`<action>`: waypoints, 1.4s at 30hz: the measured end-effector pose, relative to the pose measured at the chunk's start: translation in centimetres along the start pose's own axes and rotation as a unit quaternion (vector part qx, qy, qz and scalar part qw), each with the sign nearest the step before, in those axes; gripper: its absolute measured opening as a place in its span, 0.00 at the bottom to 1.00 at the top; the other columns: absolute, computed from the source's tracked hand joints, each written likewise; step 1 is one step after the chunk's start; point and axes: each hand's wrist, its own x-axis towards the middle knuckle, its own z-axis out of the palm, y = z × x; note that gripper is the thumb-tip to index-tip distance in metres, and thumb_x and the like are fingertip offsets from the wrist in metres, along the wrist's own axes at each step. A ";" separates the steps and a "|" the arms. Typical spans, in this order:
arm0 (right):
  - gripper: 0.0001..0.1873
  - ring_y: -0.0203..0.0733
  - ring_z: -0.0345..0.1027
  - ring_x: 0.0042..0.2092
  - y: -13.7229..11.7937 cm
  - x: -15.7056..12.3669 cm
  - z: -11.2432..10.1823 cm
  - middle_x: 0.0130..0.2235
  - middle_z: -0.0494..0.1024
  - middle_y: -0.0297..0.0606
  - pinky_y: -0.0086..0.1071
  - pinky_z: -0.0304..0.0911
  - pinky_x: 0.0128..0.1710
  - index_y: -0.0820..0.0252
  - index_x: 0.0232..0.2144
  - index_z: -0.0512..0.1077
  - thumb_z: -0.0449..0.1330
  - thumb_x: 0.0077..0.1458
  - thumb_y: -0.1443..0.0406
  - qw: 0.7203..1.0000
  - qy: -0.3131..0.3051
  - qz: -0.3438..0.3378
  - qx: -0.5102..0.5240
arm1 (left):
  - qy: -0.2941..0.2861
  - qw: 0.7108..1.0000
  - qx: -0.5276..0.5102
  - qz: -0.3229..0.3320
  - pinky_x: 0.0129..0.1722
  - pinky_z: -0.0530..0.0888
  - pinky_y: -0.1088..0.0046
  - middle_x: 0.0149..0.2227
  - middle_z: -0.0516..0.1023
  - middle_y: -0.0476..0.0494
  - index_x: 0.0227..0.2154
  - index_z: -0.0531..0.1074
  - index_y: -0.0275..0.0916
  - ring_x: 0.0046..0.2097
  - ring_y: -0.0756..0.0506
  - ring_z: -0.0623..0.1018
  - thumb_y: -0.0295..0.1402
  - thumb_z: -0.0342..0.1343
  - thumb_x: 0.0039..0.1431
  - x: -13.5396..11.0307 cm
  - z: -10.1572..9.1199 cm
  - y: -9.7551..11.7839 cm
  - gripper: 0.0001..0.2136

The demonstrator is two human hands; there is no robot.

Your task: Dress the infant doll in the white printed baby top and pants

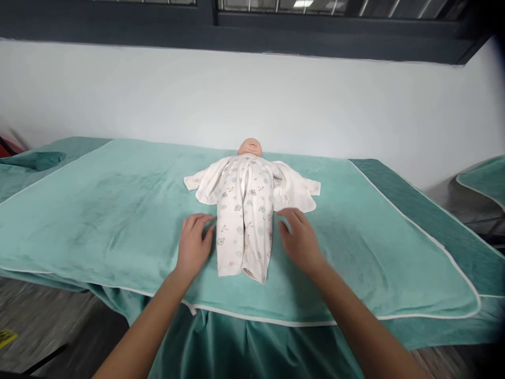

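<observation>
A baby doll [250, 147] lies on its back in the middle of the bed, its head toward the wall. White baby pants [245, 221] with small printed animals cover its body and extend toward me, both legs straight. Beneath them a white baby shirt [296, 189] spreads out to both sides, sleeves outstretched. My left hand [194, 243] is beside the left edge of the pants, fingers loosely curved and thumb apart, holding nothing. On the other side my right hand [300, 237] hovers by the right edge, fingers bent and apart from the thumb. The doll's limbs are hidden.
A light green padded sheet [130, 210] with white piping covers the bed, over a darker green cover [430, 221] that hangs down in front. Behind stands a white wall [252, 100] below a dark window frame [252, 39]. Another green-covered surface [487, 179] is at the right.
</observation>
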 end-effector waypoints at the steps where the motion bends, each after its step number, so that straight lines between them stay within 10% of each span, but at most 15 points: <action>1: 0.15 0.51 0.64 0.54 0.8 1.5 0.8 0.49 0.73 0.48 0.44 0.63 0.53 0.62 0.48 0.70 0.52 0.60 0.74 0.999 -0.011 -0.019 -0.031 | -0.016 0.999 0.041 0.012 0.54 0.70 0.54 0.49 0.74 0.36 0.48 0.73 0.37 0.54 0.36 0.70 0.32 0.51 0.64 1.4 0.7 -0.3 0.13; 12: 0.10 0.51 0.66 0.48 4.0 4.3 4.3 0.42 0.76 0.47 0.44 0.63 0.52 0.62 0.39 0.74 0.53 0.61 0.69 0.999 -0.024 -0.018 -0.026 | -0.088 0.986 0.105 0.099 0.68 0.52 0.46 0.56 0.74 0.36 0.57 0.68 0.39 0.65 0.36 0.63 0.32 0.47 0.63 8.4 5.0 0.5 0.20; 18: 0.14 0.50 0.64 0.54 4.3 5.5 4.6 0.48 0.76 0.48 0.42 0.60 0.57 0.63 0.47 0.74 0.53 0.60 0.68 0.987 -0.092 -0.131 0.001 | -0.072 0.992 0.063 0.083 0.61 0.65 0.53 0.53 0.75 0.32 0.54 0.70 0.34 0.59 0.34 0.69 0.35 0.48 0.63 8.7 5.4 0.5 0.19; 25: 0.17 0.49 0.67 0.51 3.0 7.4 6.1 0.49 0.75 0.49 0.39 0.61 0.52 0.63 0.50 0.72 0.52 0.62 0.67 0.994 -0.083 0.020 -0.068 | -0.078 0.997 0.003 0.004 0.59 0.67 0.56 0.53 0.74 0.32 0.50 0.70 0.34 0.57 0.34 0.71 0.37 0.50 0.63 8.4 5.0 1.4 0.17; 42: 0.14 0.52 0.68 0.50 2.3 6.5 5.5 0.46 0.77 0.49 0.41 0.61 0.53 0.63 0.44 0.76 0.55 0.57 0.69 0.993 -0.102 -0.022 -0.047 | -0.084 0.996 0.032 -0.006 0.54 0.69 0.56 0.49 0.76 0.31 0.46 0.70 0.34 0.53 0.34 0.73 0.37 0.48 0.64 8.0 4.6 2.0 0.14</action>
